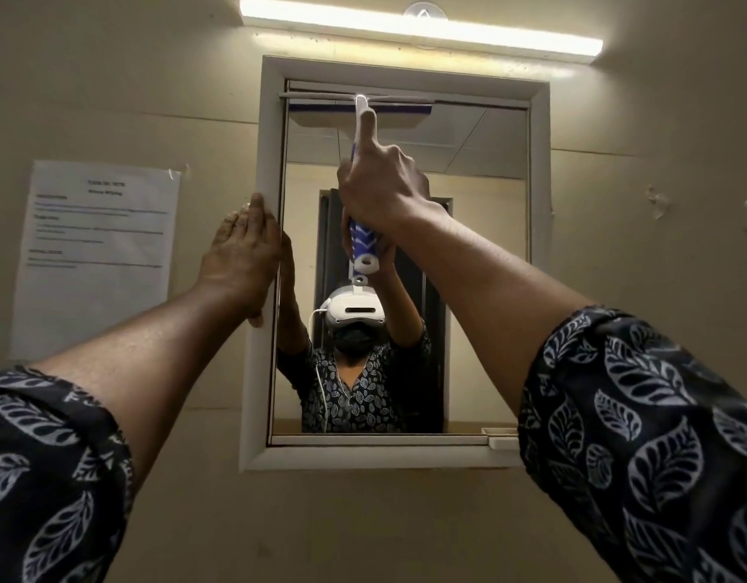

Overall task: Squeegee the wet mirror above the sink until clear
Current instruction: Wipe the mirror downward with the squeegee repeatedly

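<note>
My right hand gripping blue-and-white plastic squeegee, blade at white-framed mirror twelve o'clock, left hand flat, open, at nine o'clock

squeegee at mirror top | paper sheet left | light bar above

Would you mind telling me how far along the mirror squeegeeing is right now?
Early, it seems. Done: nothing provable; no streaks or drops show on the mirror. In hand: the right hand holds the squeegee, blade at the top edge, while the left hand rests on the frame. Left: the downward pull over everything below.
</note>
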`<state>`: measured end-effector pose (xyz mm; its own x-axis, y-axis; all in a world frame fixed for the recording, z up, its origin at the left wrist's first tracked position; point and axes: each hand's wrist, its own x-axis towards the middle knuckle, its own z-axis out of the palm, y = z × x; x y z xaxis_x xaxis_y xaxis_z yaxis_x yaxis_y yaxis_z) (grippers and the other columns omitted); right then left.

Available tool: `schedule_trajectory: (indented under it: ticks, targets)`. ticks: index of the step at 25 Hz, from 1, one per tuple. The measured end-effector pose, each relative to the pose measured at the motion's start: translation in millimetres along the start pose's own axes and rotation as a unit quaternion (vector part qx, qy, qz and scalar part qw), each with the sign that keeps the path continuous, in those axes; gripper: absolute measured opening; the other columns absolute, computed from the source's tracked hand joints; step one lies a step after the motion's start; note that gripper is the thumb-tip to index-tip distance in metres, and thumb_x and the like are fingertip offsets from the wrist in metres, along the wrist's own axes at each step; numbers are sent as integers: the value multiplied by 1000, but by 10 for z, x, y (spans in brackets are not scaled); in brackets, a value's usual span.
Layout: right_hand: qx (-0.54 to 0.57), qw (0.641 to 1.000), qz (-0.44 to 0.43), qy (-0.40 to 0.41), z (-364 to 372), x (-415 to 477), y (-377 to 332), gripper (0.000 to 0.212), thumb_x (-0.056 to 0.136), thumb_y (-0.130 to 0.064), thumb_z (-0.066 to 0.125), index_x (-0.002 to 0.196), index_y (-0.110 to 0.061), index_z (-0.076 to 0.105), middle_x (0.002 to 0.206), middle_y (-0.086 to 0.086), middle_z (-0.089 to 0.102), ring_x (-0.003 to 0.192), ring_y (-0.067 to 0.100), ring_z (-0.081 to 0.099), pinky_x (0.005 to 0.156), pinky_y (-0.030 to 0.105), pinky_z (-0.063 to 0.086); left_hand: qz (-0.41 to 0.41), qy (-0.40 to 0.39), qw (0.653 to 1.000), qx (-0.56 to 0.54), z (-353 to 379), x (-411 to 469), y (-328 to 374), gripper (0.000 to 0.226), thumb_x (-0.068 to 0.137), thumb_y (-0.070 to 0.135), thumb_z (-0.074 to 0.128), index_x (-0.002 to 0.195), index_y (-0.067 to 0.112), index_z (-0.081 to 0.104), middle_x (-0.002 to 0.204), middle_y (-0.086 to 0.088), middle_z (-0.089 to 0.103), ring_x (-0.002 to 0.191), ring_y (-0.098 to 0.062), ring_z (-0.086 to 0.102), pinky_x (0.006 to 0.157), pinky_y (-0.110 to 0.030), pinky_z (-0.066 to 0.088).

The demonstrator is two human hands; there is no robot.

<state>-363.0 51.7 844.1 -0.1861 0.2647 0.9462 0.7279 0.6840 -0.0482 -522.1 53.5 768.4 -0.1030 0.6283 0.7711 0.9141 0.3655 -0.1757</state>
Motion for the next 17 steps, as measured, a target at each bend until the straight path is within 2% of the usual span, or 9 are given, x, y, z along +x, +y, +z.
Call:
schedule_trajectory:
  ticks: [5, 7, 9, 11, 14, 15, 17]
  targets:
    - [41, 998, 21, -43, 65, -226, 58, 51, 95, -23, 44, 137, -21, 16, 88, 10, 59, 67, 21, 58, 57, 31, 48, 3, -3, 1000, -10, -20, -26, -6, 138, 55, 18, 89, 150, 2, -10, 156, -18, -19, 146, -32, -9, 117, -36, -3]
    - [47, 998, 17, -50, 129, -447, 104, 54, 94, -24, 47, 138, -22, 14, 77, 2, 53, 61, 16, 57, 55, 28, 49, 5, -7, 1000, -13, -35, -31, -19, 141, 54, 20, 90, 149, 1, -12, 156, -19, -20, 146, -32, -10, 118, -36, -4]
    - [40, 997, 11, -64, 192, -723, 154, 56, 94, -25, 48, 137, -23, 13, 67, -4, 44, 54, 11, 53, 49, 22, 43, 8, -9, 1000, -9, -40, -38, -24, 143, 53, 22, 90, 149, 1, -13, 155, -19, -20, 146, -32, -10, 118, -36, -4]
    - [47, 995, 12, -88, 257, -1049, 201, 59, 93, -26, 50, 137, -25, 10, 65, -4, 46, 50, 9, 51, 46, 20, 41, 10, -6, 1000, -11, -38, -46, -23, 140, 54, 20, 90, 150, 2, -12, 156, -19, -19, 146, -32, -10, 118, -36, -4]
    - [80, 988, 33, -131, 355, -1675, 257, 65, 92, -30, 52, 135, -37, 4, 81, 2, 56, 59, 11, 56, 56, 31, 55, 10, -3, 1000, -20, -48, -57, -25, 137, 56, 18, 89, 150, 3, -9, 156, -18, -19, 146, -31, -10, 117, -36, -4]
    - [86, 985, 43, -143, 373, -1897, 267, 66, 92, -32, 51, 134, -40, 2, 86, 1, 57, 62, 9, 56, 58, 29, 55, 10, -8, 1000, -17, -54, -62, -25, 138, 55, 19, 89, 150, 2, -10, 156, -18, -19, 146, -31, -10, 118, -35, -4]
    - [93, 975, 64, -190, 385, -2296, 264, 72, 93, -35, 47, 136, -45, -11, 83, -6, 55, 60, 6, 52, 59, 17, 47, 9, -12, 1000, -13, -58, -64, -23, 140, 55, 20, 90, 150, 2, -11, 156, -18, -20, 146, -31, -11, 117, -35, -4]
